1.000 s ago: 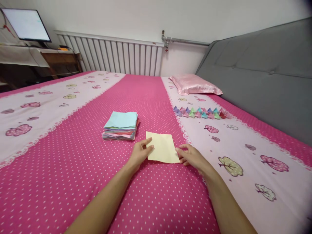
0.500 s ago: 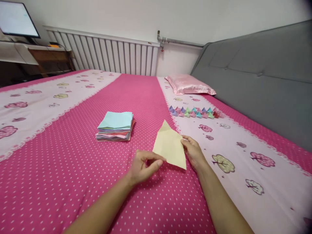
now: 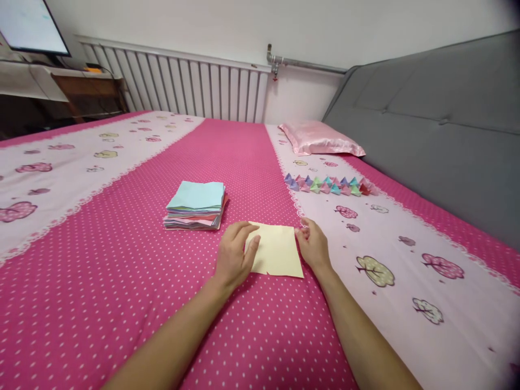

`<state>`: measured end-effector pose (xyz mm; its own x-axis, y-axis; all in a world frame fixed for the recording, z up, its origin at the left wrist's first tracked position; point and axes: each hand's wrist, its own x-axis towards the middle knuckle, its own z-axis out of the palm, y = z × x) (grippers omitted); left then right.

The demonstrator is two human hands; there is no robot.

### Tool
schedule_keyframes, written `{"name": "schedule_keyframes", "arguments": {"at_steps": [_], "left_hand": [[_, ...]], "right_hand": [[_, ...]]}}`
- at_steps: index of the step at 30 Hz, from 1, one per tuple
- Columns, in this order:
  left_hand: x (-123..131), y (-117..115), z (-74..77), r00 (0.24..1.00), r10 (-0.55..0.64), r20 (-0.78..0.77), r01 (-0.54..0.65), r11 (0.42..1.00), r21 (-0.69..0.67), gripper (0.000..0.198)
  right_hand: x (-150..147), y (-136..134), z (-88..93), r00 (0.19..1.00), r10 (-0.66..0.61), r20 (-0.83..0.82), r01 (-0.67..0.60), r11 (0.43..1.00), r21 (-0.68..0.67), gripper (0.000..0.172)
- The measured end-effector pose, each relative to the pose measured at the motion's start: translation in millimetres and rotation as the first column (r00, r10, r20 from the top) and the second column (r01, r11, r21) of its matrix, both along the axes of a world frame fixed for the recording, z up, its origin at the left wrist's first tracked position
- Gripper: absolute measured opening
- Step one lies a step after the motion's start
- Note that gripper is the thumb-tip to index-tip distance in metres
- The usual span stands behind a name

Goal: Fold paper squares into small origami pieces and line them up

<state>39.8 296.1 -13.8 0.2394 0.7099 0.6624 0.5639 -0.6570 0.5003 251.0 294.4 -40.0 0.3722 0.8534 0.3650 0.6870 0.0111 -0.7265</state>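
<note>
A pale yellow square sheet of paper (image 3: pixel 276 252) lies nearly flat on the pink dotted bedspread, with a small nick in its near edge. My left hand (image 3: pixel 236 253) is at its left side, thumb and fingers apart over that edge and nothing gripped. At the upper right corner is my right hand (image 3: pixel 314 245), its thumb tip touching the paper's edge. A gap shows between that thumb and the forefinger; the other fingers are loosely curled. To the left stands a stack of coloured paper (image 3: pixel 195 203), light blue on top.
Small folded paper pieces (image 3: pixel 325 186) in several colours form rows at the right. Behind them lies a pink pillow (image 3: pixel 319 138) beside the grey headboard (image 3: pixel 439 103). A radiator (image 3: pixel 182 78) runs along the far wall, and a monitor (image 3: pixel 30 24) stands at the far left.
The yellow sheet has turned from a tilted position to lie squarer and flatter between my hands. My left hand has moved up from its near edge to its left side and opened wider.
</note>
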Motion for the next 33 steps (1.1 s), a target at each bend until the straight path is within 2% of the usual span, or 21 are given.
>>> {"name": "schedule_keyframes", "arguments": {"at_steps": [2, 4, 7, 9, 12, 15, 22, 26, 28, 30, 32, 33], "left_hand": [[6, 5, -4.1, 0.992, -0.009, -0.129, 0.010, 1.000, 0.009, 0.036], [12, 10, -9.1, 0.969, -0.032, -0.247, 0.035, 0.999, 0.009, 0.043], [19, 15, -20.2, 0.922, -0.096, -0.375, 0.091, 0.995, -0.030, 0.048], [21, 16, -29.7, 0.880, -0.146, -0.451, 0.127, 0.989, -0.072, 0.050], [21, 17, -41.9, 0.806, -0.198, -0.558, 0.127, 0.978, -0.164, 0.053], [19, 17, -45.7, 0.769, -0.202, -0.606, 0.094, 0.974, -0.205, 0.053], [18, 16, -40.8, 0.794, -0.125, -0.595, -0.009, 0.976, -0.216, 0.051], [12, 16, -38.4, 0.829, -0.082, -0.554, -0.069, 0.967, -0.246, 0.051], [5, 18, -35.3, 0.859, -0.082, -0.505, -0.067, 0.960, -0.271, 0.050], [-5, 21, -31.1, 0.911, -0.105, -0.398, -0.020, 0.955, -0.297, 0.046], [-16, 26, -27.0, 0.963, -0.104, -0.250, 0.022, 0.950, -0.311, 0.042], [-20, 28, -25.4, 0.978, -0.061, -0.198, -0.004, 0.950, -0.312, 0.041]], "right_hand": [[-8, -5, 7.9, 0.998, -0.039, 0.041, 0.035, 0.996, 0.081, 0.048], [-22, -12, 14.4, 0.999, 0.025, 0.045, -0.029, 0.996, 0.083, 0.052], [-48, -19, 13.4, 0.950, 0.287, 0.122, -0.281, 0.958, -0.063, 0.058], [-61, -20, 5.5, 0.899, 0.404, 0.169, -0.369, 0.906, -0.206, 0.062], [-67, -18, -7.6, 0.863, 0.446, 0.236, -0.343, 0.861, -0.375, 0.069], [-65, -16, -13.5, 0.846, 0.438, 0.305, -0.293, 0.859, -0.420, 0.073], [-57, -16, -16.6, 0.873, 0.342, 0.348, -0.166, 0.879, -0.447, 0.075], [-47, -15, -21.4, 0.914, 0.287, 0.287, -0.153, 0.898, -0.411, 0.075], [-36, -12, -22.6, 0.951, 0.256, 0.175, -0.184, 0.919, -0.348, 0.071], [-21, -9, -21.9, 0.981, 0.193, 0.001, -0.188, 0.955, -0.228, 0.062], [-4, -9, -19.1, 0.976, 0.104, -0.192, -0.123, 0.989, -0.086, 0.054], [4, -9, -16.7, 0.958, 0.065, -0.279, -0.090, 0.993, -0.075, 0.052]]}}
